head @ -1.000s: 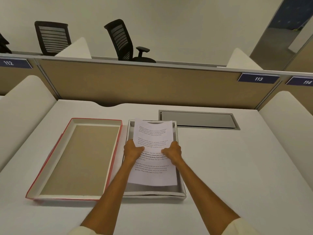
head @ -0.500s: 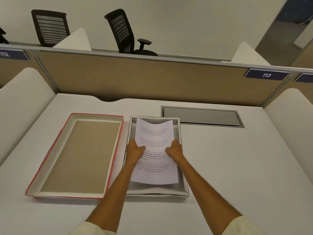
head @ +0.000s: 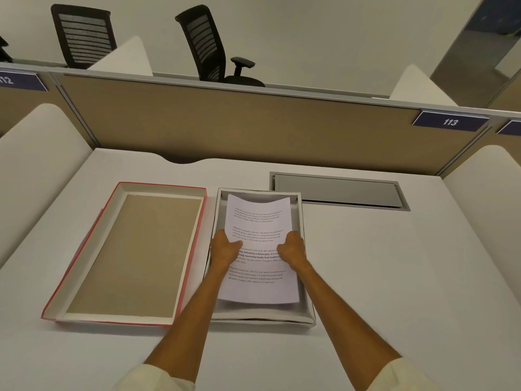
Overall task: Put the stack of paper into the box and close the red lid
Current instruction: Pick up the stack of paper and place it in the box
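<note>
A white stack of printed paper point(head: 258, 221) lies lengthwise inside the shallow grey-white box point(head: 307, 280) in the middle of the desk, its far edge slightly curled. My left hand point(head: 224, 249) grips the stack's left edge and my right hand point(head: 291, 249) grips its right edge, both at mid-length. The red lid point(head: 132, 255) lies upside down to the left of the box, its brown inside facing up, its near right corner hidden by my left forearm.
A grey metal cable hatch point(head: 338, 190) is set into the white desk point(head: 394, 277) behind and right of the box. A tan partition point(head: 239, 122) closes the far side, with rounded white side panels left and right. Black office chairs stand beyond.
The stack has sunk lower into the box and slid a little farther from me, with both hands still on its edges. The camera has shifted slightly.
</note>
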Available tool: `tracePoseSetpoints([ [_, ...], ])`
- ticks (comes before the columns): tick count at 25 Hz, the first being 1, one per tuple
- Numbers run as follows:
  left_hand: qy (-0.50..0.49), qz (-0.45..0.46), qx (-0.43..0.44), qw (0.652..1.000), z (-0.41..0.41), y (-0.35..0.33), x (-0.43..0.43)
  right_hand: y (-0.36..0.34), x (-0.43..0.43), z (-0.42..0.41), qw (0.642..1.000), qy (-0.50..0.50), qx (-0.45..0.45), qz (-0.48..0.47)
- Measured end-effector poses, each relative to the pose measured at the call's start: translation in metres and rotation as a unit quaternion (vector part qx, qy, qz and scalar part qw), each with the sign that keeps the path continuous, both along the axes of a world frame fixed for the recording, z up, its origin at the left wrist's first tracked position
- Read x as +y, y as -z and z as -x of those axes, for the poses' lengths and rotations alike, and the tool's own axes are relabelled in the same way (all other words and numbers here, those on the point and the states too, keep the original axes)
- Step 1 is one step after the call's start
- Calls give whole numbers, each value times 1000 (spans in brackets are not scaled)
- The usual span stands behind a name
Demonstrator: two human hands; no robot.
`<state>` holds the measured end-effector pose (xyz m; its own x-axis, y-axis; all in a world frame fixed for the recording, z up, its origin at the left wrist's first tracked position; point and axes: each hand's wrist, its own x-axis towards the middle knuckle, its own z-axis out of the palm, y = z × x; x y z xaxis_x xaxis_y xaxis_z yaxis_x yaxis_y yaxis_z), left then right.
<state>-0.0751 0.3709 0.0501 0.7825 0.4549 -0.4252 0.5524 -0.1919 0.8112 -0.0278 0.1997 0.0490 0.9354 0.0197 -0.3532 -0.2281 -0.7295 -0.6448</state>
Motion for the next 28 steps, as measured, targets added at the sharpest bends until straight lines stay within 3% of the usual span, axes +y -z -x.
tracePoseSetpoints([
  [8,-15,-8,-21,1000,9,4,-2,9,-1,3,1000,13,6,3],
  [19,-58,-80,-85,991,29,-3,-15,9,5,35,994,68,-88,-11],
  [28,-18,-81,-60,995,27,-4,-5,2,-2,25,997,67,-13,-33],
])
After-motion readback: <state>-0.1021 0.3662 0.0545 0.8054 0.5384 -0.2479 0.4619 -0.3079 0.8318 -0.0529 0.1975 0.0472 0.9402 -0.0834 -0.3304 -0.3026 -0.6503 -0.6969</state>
